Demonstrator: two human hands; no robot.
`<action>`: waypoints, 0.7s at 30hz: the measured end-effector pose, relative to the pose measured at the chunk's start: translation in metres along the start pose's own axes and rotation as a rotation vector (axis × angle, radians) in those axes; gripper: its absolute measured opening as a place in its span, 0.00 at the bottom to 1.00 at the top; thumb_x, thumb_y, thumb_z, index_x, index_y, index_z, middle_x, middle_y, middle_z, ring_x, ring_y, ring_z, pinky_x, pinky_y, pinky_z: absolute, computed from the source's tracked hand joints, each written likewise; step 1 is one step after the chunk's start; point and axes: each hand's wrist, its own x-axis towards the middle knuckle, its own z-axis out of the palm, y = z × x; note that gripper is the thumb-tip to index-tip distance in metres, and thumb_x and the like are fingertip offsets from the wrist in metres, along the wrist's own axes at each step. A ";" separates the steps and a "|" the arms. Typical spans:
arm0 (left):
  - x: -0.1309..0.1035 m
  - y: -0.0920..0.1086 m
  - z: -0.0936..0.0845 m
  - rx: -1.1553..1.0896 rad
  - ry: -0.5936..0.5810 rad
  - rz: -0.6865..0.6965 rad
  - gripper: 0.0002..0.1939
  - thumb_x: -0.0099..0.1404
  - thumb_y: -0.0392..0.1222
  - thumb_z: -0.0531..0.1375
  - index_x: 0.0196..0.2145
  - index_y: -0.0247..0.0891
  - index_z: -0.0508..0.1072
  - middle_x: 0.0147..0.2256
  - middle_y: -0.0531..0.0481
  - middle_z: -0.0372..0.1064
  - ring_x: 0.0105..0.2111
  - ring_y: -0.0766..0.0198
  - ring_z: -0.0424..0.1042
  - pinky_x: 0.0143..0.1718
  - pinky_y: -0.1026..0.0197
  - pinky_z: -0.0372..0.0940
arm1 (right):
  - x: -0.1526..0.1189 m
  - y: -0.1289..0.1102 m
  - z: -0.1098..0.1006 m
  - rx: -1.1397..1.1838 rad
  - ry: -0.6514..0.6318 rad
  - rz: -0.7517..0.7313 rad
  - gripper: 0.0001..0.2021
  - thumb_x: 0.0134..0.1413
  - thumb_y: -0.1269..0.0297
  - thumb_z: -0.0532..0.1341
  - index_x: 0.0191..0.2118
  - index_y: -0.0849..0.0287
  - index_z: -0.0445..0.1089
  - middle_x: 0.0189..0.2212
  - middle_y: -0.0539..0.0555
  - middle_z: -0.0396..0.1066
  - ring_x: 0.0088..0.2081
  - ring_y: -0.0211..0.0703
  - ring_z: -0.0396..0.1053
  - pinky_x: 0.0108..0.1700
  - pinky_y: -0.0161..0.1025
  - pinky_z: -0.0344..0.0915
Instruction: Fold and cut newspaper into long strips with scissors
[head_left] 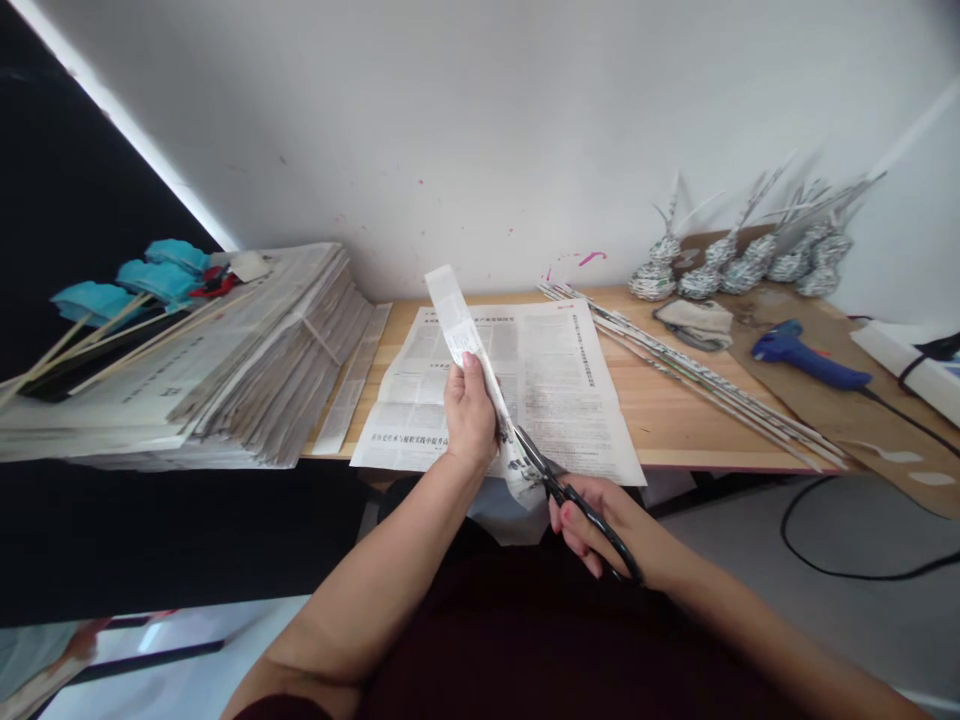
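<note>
My left hand (pixel 472 412) is closed around a long folded strip of newspaper (pixel 451 312), its thumb lying on top. The strip's upper end points away from me, and its lower end hangs loose near the table's front edge. In my right hand (pixel 592 520) are black-handled scissors (pixel 555 482), with the fingers at the handles. The blades meet the lower part of the strip just below my left hand; whether they are fully closed I cannot tell. Beneath both lies a flat newspaper sheet (pixel 555 400) on the wooden table (pixel 645 410).
A tall newspaper stack (pixel 277 350) stands left, with blue objects on sticks (pixel 157 280) on top. A paper strip (pixel 352 385) lies beside it. Rolled paper sticks (pixel 697 375), a cloth (pixel 695 325), a blue glue gun (pixel 810 360) and woven paper gourds (pixel 720 265) occupy the right.
</note>
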 end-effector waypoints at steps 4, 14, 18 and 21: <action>0.000 -0.001 -0.003 0.051 0.017 0.049 0.25 0.66 0.69 0.57 0.30 0.43 0.63 0.20 0.58 0.59 0.19 0.69 0.58 0.22 0.64 0.57 | 0.002 -0.002 -0.001 -0.015 -0.011 -0.022 0.31 0.53 0.29 0.58 0.33 0.58 0.63 0.20 0.45 0.62 0.18 0.31 0.58 0.20 0.32 0.55; 0.004 0.005 -0.006 0.117 -0.029 0.079 0.23 0.64 0.68 0.59 0.34 0.45 0.70 0.23 0.54 0.64 0.24 0.64 0.65 0.25 0.61 0.61 | -0.001 0.004 -0.004 0.001 -0.052 0.002 0.29 0.57 0.32 0.57 0.33 0.58 0.64 0.22 0.45 0.62 0.19 0.31 0.59 0.21 0.32 0.55; -0.001 0.005 -0.006 0.122 -0.082 0.116 0.23 0.65 0.67 0.58 0.33 0.44 0.70 0.24 0.53 0.65 0.25 0.65 0.65 0.27 0.61 0.62 | 0.001 0.001 -0.003 -0.007 -0.058 -0.032 0.28 0.59 0.32 0.55 0.34 0.58 0.64 0.23 0.46 0.62 0.20 0.31 0.60 0.22 0.33 0.53; -0.007 0.003 -0.006 0.120 -0.064 0.088 0.23 0.66 0.67 0.58 0.31 0.44 0.69 0.23 0.54 0.64 0.23 0.66 0.63 0.26 0.62 0.62 | 0.004 0.000 -0.003 0.003 -0.083 -0.085 0.29 0.61 0.33 0.53 0.35 0.58 0.64 0.24 0.47 0.63 0.21 0.32 0.61 0.23 0.34 0.54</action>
